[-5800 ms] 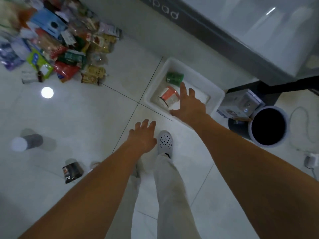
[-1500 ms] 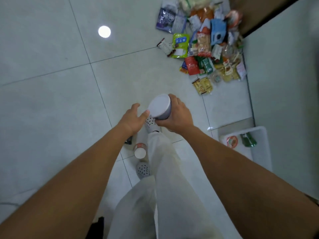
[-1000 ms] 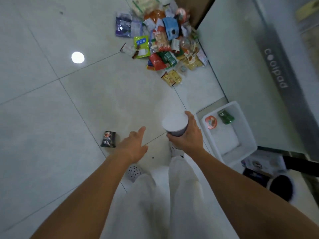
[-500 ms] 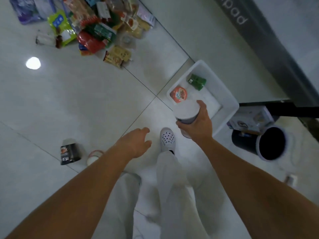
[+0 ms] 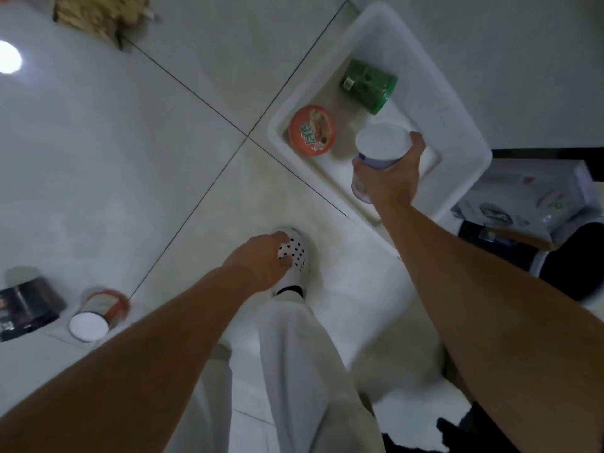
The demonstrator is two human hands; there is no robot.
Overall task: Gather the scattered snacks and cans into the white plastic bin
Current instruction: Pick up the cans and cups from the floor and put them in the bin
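Note:
My right hand (image 5: 390, 178) grips a white-lidded purple cup (image 5: 380, 148) just above the near end of the white plastic bin (image 5: 457, 125). Inside the bin lie an orange-lidded cup (image 5: 312, 130) and a green can (image 5: 367, 85). My left hand (image 5: 261, 259) hangs loose over my white shoe, holding nothing. On the floor at the left lie a dark can (image 5: 27, 304) and a red cup with a white end (image 5: 98, 312). A yellow snack packet (image 5: 98, 14) shows at the top left edge.
The bin stands against a pale wall on a white tiled floor. A cardboard box (image 5: 523, 204) and a dark round bucket (image 5: 568, 266) sit right of the bin. My white trouser leg and shoe (image 5: 294, 256) are in the middle.
I have stepped closer to the bin. My right hand has carried the purple cup from beside the bin's near edge to over its inside. My left hand has dropped lower.

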